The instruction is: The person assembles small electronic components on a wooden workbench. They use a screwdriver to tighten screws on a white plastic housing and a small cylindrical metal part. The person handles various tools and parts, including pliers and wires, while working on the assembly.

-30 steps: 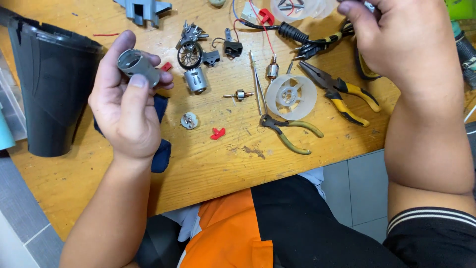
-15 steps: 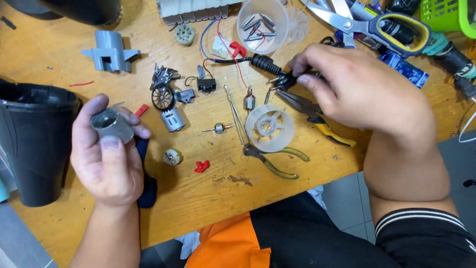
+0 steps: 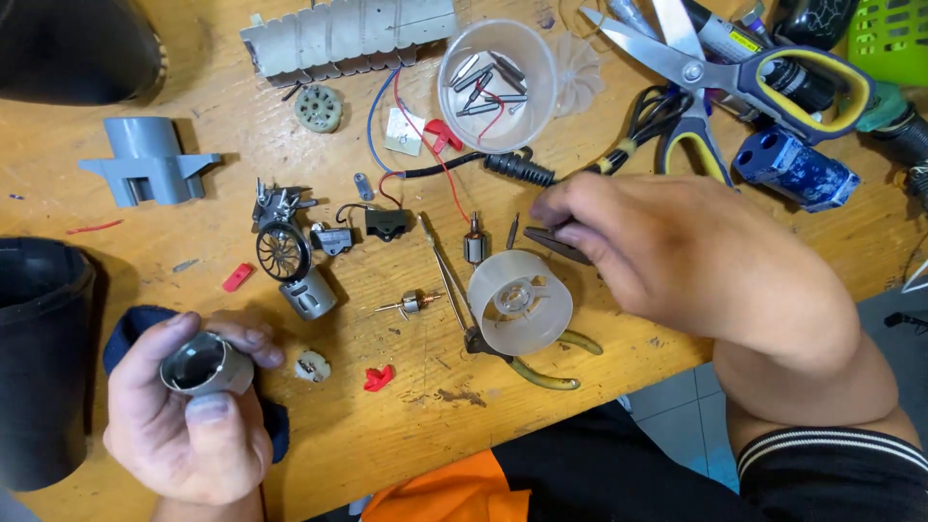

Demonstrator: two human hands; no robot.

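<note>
My left hand point(image 3: 193, 425) is at the near left edge of the wooden table point(image 3: 387, 445). It holds a small silver metal motor can point(image 3: 205, 365), open end up, between thumb and fingers. My right hand point(image 3: 686, 266) lies over the middle right of the table, fingers curled on dark needle-nose pliers point(image 3: 559, 244); only the jaws show past my fingertips. Just in front of those jaws stands a translucent white round fan housing point(image 3: 519, 302). A small copper-wound rotor point(image 3: 474, 249) lies beside the jaws.
Green-handled pliers point(image 3: 541, 372) lie under the housing. A silver motor point(image 3: 307, 293), black fan wheel point(image 3: 282, 251) and second rotor point(image 3: 416, 304) sit mid-table. A clear cup of bits point(image 3: 496, 85), scissors point(image 3: 715, 77) and grey plastic parts point(image 3: 150, 164) are farther back. A black cylinder point(image 3: 39, 358) stands left.
My right hand has come down from the far edge of the table onto the needle-nose pliers. My left hand keeps the motor can and sits lower, nearer the table's front edge.
</note>
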